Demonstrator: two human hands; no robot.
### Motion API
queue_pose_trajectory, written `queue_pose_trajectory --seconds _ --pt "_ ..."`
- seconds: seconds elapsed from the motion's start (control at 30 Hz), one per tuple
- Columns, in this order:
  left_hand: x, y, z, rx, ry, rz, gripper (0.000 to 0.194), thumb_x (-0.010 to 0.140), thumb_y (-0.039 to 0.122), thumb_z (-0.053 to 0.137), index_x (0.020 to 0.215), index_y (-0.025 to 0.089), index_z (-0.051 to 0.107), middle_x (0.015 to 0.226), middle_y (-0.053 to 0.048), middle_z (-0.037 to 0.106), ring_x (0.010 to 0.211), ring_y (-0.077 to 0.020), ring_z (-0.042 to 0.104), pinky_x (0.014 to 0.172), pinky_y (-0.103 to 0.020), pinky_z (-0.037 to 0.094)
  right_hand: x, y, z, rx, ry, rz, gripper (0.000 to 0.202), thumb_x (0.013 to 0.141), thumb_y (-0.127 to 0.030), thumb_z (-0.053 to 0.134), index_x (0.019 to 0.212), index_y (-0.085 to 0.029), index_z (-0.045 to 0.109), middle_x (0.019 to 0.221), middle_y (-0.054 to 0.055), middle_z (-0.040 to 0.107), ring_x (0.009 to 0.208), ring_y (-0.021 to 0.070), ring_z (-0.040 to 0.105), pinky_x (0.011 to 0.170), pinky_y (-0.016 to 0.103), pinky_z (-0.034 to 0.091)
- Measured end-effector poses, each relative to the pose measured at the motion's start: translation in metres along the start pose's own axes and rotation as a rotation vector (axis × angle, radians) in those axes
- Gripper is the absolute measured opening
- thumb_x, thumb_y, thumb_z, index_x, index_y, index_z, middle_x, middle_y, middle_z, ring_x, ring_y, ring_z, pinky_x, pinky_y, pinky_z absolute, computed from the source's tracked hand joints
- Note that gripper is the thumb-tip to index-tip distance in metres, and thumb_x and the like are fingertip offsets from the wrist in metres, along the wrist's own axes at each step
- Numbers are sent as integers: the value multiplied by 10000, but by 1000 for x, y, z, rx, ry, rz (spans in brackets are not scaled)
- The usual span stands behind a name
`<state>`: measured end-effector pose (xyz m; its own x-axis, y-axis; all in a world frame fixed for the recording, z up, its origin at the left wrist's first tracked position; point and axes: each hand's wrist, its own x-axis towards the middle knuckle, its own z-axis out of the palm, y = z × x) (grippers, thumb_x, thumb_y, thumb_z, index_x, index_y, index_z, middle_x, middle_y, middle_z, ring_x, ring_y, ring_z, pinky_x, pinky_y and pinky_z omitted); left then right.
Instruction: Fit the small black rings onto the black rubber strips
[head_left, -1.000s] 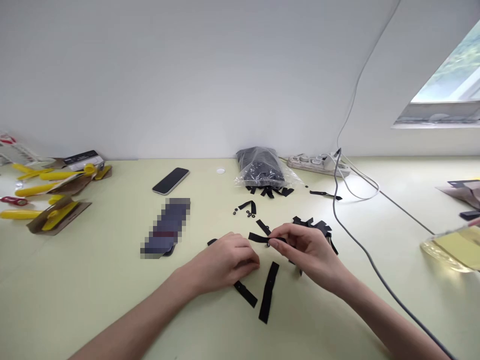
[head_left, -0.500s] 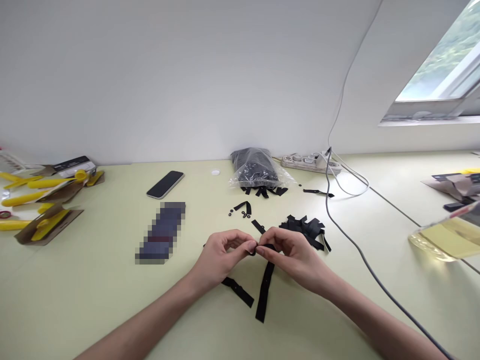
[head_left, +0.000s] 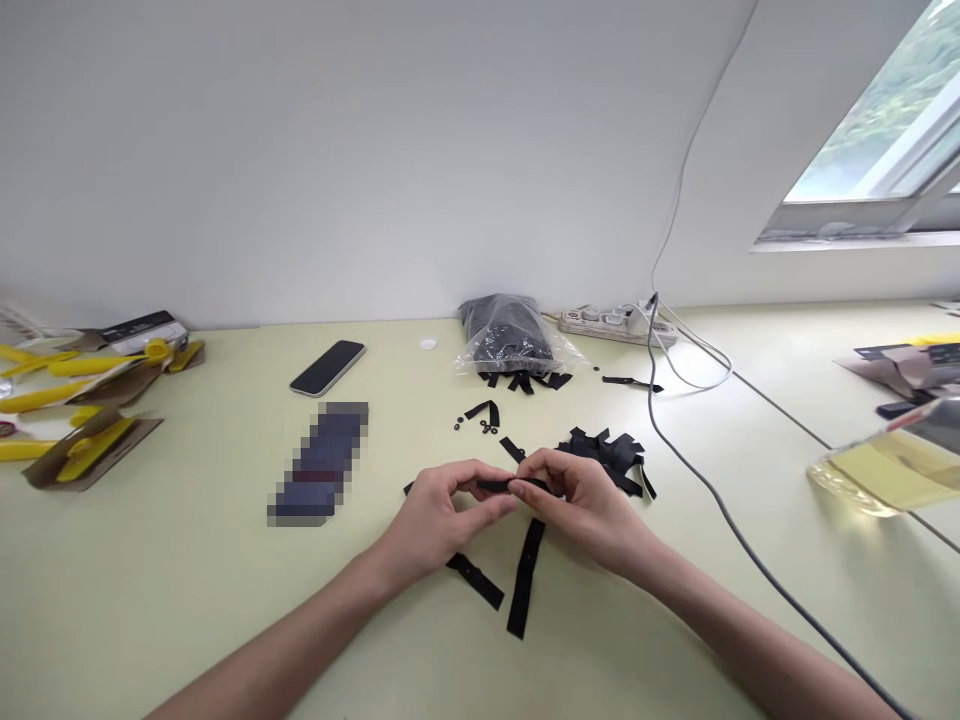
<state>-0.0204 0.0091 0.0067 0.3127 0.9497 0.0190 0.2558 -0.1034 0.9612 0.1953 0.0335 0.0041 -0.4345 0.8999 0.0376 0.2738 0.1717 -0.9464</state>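
A short black strap (head_left: 493, 487) runs between my two hands above the table. My right hand (head_left: 581, 495) is closed and pinches it between thumb and index finger. The strap's other end lies against the fingers of my left hand (head_left: 442, 510), whose thumb stands slightly apart below it. Close under the hands lie two black straps with small round fittings: one (head_left: 478, 582) beside my left hand, another (head_left: 526, 580) pointing toward me. Just beyond my fingers is one more strap (head_left: 512, 449). Small black rings (head_left: 486, 428) are scattered farther back near a bent strap (head_left: 484, 411).
A pile of black straps (head_left: 611, 455) sits right of my hands. Behind are a clear bag (head_left: 510, 335) of black pieces and a power strip (head_left: 600, 324). A grey cable (head_left: 705, 490) crosses the right side. A phone (head_left: 328, 368) and yellow-handled tools (head_left: 97, 445) lie left.
My left thumb has moved down, away from its index finger, and more of the strap shows between the hands. The whole view has shifted slightly.
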Motion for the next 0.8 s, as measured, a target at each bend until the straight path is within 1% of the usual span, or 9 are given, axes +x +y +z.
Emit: queue_pose_trajectory --seconds 0.07,0.2,0.27,0.37,0.5,0.6,0.7,0.77,0.8 --pt "1 -1 2 -45 12 -16 280 952 462 681 1043 221 791 1028 -46 781 954 -200 705 838 -293 542 0 0 0 11 -30 3 295 967 -472 639 903 -187 680 659 -46 417 627 120 371 581 281 284" --pt "2 -1 1 -56 24 -23 256 955 430 679 1011 206 790 1002 -46 785 938 -202 707 816 -284 536 -1 0 0 27 -64 4 305 985 -475 609 940 -187 697 652 -45 427 612 116 367 565 279 276" --pt "2 0 0 -17 32 -17 250 961 421 667 1006 207 789 993 -41 784 921 -198 701 785 -277 530 0 0 0 21 -62 4 303 989 -471 600 942 -189 697 656 -40 447 612 118 379 562 278 286" --pt "1 2 -1 102 48 27 244 973 408 643 1001 212 786 959 -30 777 858 -180 681 697 -257 502 0 0 0 -25 -48 0 288 994 -457 588 949 -196 702 661 -31 474 616 125 404 564 277 305" --pt "1 4 -3 198 18 86 208 991 356 605 1025 225 763 963 -15 766 861 -163 675 652 -235 471 -3 -1 2 -175 -35 -46 252 1004 -395 558 968 -208 724 705 4 586 642 143 476 581 286 345" --pt "3 5 -16 270 11 63 214 996 367 582 1026 220 734 937 -15 748 829 -160 661 670 -243 480 -4 -3 2 -229 -22 -87 226 1002 -338 537 952 -207 714 718 13 614 639 147 493 580 290 359" --pt "7 4 -40 401 98 11 262 987 414 575 1098 220 712 956 -35 738 858 -188 670 693 -267 498 -4 -3 0 -230 6 -88 203 993 -313 536 901 -207 682 687 -4 552 629 142 462 569 286 348" --pt "8 4 -56 496 105 -8 287 971 427 580 1097 215 726 1024 -60 739 895 -209 679 724 -286 509 -4 -2 -2 -230 14 -74 193 988 -306 538 878 -208 663 672 -13 510 622 139 444 563 285 341" --pt "8 5 -62 530 91 -29 291 967 432 578 1081 213 731 1041 -67 739 885 -212 679 712 -290 505 -3 -2 -2 -233 15 -68 188 985 -301 540 871 -209 658 666 -17 495 618 137 437 561 284 339"
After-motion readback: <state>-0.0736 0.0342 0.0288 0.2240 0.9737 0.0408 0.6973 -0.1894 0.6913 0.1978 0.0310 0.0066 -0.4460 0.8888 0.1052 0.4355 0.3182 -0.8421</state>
